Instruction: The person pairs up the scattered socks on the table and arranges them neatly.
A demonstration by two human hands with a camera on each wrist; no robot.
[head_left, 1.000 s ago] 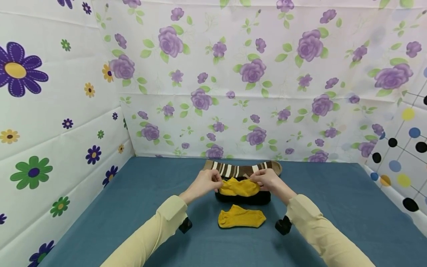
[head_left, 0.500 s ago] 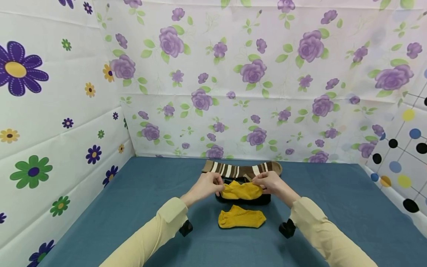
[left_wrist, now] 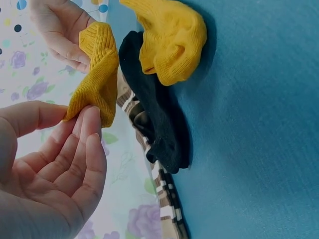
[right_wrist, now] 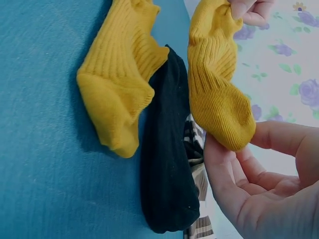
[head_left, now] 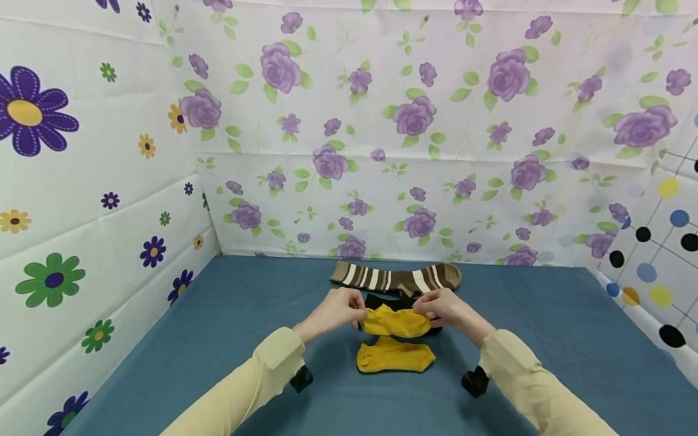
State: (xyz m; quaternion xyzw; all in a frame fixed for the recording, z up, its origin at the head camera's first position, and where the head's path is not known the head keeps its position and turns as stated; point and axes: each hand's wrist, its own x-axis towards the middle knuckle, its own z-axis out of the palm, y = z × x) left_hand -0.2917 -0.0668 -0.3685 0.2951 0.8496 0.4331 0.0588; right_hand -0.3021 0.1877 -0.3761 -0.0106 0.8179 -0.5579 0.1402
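Between my two hands a yellow ribbed sock (head_left: 396, 321) is stretched sideways above the table. My left hand (head_left: 337, 311) pinches its left end between thumb and fingers. The right hand (head_left: 450, 311) pinches the other end, seen rounded in the right wrist view. A second yellow sock (head_left: 395, 356) lies flat on the cloth, just nearer than the held one. Behind the held sock are dark socks (right_wrist: 169, 149), partly hidden in the head view; the left wrist view shows a dark sock (left_wrist: 154, 107) beside the lying yellow one.
A brown striped sock (head_left: 376, 278) with white bands lies at the back; whether a second is under it I cannot tell. Blue cloth (head_left: 262, 284) covers the table. Flowered sheets (head_left: 376, 121) stand behind it, with patterned sheets (head_left: 654, 266) at the sides.
Both hands have come nearer with the held yellow sock, from over the dark socks to just behind the lying yellow sock. More of the dark and striped socks shows behind it.
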